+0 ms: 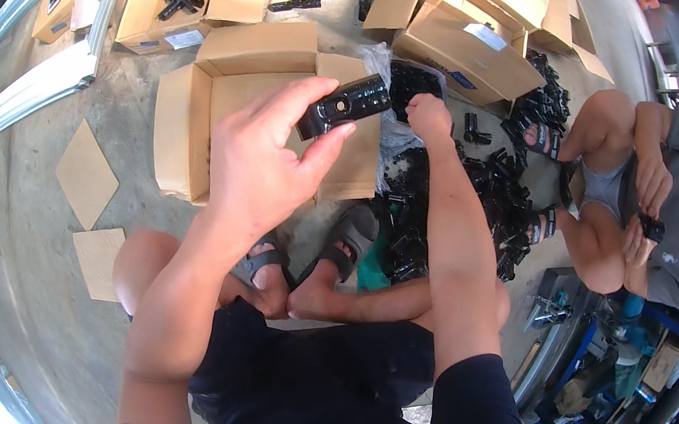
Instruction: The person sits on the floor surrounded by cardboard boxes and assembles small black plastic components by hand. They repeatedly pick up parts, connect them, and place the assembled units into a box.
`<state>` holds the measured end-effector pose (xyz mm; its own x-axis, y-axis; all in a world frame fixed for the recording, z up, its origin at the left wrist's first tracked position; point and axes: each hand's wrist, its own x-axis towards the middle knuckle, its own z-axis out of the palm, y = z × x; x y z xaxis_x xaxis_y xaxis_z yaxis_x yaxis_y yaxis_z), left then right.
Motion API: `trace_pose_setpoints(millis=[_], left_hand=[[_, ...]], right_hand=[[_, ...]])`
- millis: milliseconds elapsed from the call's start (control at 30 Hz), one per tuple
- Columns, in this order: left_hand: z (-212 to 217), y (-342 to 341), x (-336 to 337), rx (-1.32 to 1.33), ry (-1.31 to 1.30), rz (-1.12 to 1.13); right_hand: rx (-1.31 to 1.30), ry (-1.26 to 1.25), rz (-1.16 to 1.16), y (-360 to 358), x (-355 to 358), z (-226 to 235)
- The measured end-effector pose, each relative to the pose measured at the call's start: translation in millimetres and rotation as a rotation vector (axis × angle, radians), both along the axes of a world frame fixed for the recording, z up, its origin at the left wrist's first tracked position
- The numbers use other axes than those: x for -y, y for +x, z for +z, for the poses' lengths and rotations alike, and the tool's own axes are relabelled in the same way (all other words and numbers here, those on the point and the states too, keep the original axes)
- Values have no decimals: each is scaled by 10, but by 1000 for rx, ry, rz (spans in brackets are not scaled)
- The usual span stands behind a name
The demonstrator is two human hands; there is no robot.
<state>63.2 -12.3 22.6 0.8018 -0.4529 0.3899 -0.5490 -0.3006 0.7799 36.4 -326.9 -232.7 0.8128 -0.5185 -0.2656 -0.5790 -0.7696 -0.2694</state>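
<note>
— What is in the left hand [264,161]?

— A black plastic part [345,106], oblong and glossy, with a small round mark on its face. The fingers [289,108] and thumb are closed on its lower end, and it is held up above an open box [196,116], tilted with its far end toward the upper right.

— And the right hand [428,116]?

— It reaches down into a clear plastic bag [379,64] of black parts just beyond the box. The fingers are curled in, closed into a loose fist; whether they grip a part I cannot tell, since the back of the hand hides them.

— What lies around them?

— The box sits on the concrete floor [26,253] in front of the person's sandalled feet [305,264]. To its right a heap of black parts [500,192] spreads across the floor, touching the bag. Behind it stand more boxes: one at the upper left [160,1] with a few black parts inside, and others at the upper right [469,47], one bearing a white label. Two flat pieces of card [86,174] lie on the floor to the left, near long pale metal rails [34,79].

— Anyone else there?

— Yes, a second person [666,199] squats at the right, beyond the heap, both hands together on a small black part [651,228].
</note>
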Motion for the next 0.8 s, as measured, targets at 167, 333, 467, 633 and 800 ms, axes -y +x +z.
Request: trace_pose_setpoints(millis=[167, 333, 467, 633, 800], left_hand=[[-8, 104, -38, 94, 98, 0], [-93, 152, -88, 184, 126, 1], [-133, 154, -88, 218, 134, -1], [-94, 107, -67, 247, 159, -19], [-105, -4, -127, 300, 72, 7]], right_hand=[[-151, -131, 47, 213, -116, -318], [-174, -112, 129, 276, -95, -260], [29, -36, 30, 194, -61, -89], [590, 406, -75, 125, -55, 630], [984, 789, -20, -328, -864, 2402]])
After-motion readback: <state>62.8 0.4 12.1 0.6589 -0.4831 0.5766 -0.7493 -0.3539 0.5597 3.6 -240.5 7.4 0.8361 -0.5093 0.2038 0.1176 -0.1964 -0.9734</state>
